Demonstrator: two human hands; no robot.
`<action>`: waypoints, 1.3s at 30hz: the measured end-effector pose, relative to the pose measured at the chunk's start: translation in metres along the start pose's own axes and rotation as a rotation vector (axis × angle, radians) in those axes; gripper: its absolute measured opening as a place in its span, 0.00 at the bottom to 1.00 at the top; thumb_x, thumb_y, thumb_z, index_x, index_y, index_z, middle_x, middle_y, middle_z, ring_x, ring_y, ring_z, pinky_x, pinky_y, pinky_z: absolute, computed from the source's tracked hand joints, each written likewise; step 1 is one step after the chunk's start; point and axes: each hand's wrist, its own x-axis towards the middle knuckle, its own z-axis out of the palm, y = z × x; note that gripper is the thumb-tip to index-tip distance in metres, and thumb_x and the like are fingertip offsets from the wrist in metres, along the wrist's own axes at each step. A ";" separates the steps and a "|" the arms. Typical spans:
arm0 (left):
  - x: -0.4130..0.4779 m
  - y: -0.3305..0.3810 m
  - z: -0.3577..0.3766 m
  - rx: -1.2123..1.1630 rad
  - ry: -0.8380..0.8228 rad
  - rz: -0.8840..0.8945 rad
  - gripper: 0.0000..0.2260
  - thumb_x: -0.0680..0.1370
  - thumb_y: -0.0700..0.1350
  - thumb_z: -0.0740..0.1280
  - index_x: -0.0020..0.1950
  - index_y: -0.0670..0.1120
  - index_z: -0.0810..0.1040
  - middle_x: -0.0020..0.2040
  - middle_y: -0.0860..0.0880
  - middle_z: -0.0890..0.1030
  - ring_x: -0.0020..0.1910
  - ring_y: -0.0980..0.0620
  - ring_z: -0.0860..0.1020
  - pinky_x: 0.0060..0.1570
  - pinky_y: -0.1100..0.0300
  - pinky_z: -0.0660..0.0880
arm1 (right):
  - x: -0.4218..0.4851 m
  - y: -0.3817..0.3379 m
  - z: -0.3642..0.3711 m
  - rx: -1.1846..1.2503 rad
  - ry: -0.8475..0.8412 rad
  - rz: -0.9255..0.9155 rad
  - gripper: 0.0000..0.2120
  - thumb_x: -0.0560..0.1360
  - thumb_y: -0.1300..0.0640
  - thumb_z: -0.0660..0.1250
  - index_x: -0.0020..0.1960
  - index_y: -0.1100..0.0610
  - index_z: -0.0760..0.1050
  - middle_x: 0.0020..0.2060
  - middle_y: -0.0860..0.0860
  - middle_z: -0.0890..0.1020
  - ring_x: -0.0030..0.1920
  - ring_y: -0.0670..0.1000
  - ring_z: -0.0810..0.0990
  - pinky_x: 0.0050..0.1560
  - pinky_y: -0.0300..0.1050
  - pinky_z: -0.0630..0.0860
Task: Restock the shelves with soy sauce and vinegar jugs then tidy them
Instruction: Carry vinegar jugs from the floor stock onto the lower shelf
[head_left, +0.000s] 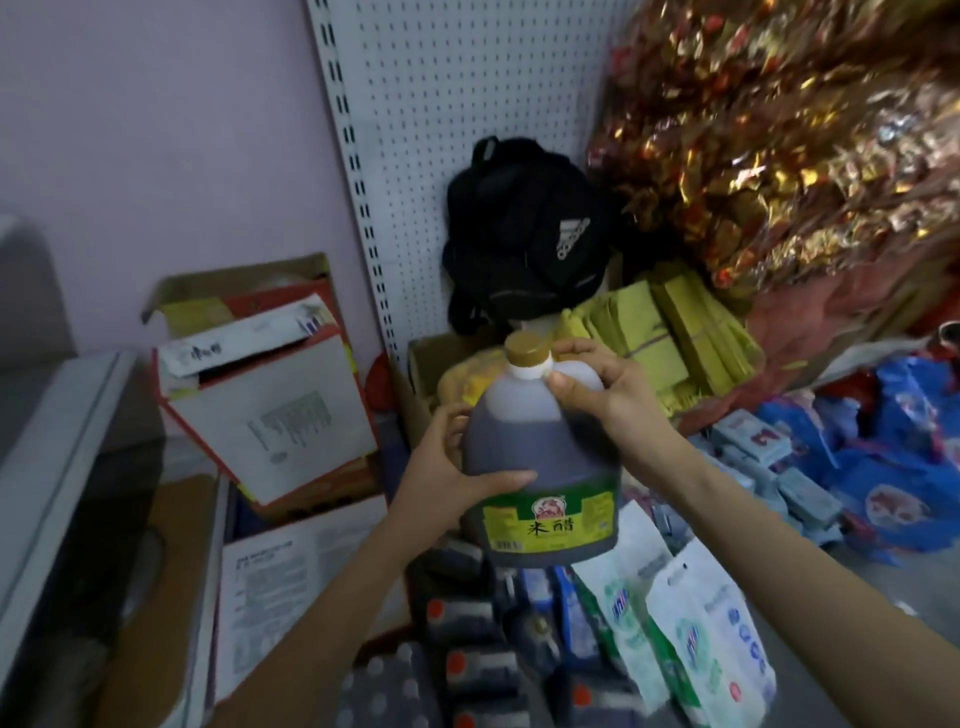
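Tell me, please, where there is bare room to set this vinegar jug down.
A bare grey patch lies at lower right, between the blue packs and the white-green pouches. The pale cabinet top at far left looks bare too. Below the vinegar jug, gripped by left hand and right hand, orange-capped jugs crowd; behind it, backpack and yellow stacks fill the space.

- One view only: wide-angle camera worn on the head.
- Faces forward and down, rolled; the pegboard upright (354, 171) runs slanted across the frame.
- Close range: forearms enter from the bottom edge; left hand (447, 470), right hand (610, 395) and vinegar jug (540, 447) sit near centre.
- Frame edges blurred and bowed by the lens.
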 end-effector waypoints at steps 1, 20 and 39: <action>0.001 0.018 -0.004 -0.046 0.032 0.041 0.34 0.55 0.53 0.83 0.55 0.58 0.68 0.56 0.56 0.76 0.51 0.65 0.78 0.45 0.69 0.75 | 0.004 -0.021 0.003 0.058 0.016 -0.017 0.06 0.64 0.52 0.71 0.40 0.53 0.81 0.49 0.47 0.79 0.48 0.45 0.79 0.48 0.39 0.75; -0.070 0.207 -0.088 -0.274 0.356 0.361 0.31 0.56 0.57 0.75 0.56 0.46 0.74 0.45 0.48 0.85 0.43 0.48 0.84 0.37 0.59 0.79 | 0.016 -0.294 0.089 0.343 -0.184 -0.195 0.10 0.76 0.54 0.66 0.38 0.58 0.75 0.30 0.47 0.82 0.32 0.42 0.80 0.32 0.32 0.73; -0.211 0.275 -0.112 -0.191 0.926 0.445 0.28 0.61 0.51 0.80 0.55 0.42 0.76 0.44 0.43 0.85 0.41 0.44 0.84 0.36 0.56 0.80 | -0.056 -0.304 0.168 0.386 -0.686 -0.424 0.26 0.69 0.38 0.58 0.59 0.55 0.67 0.38 0.48 0.80 0.36 0.44 0.82 0.36 0.39 0.79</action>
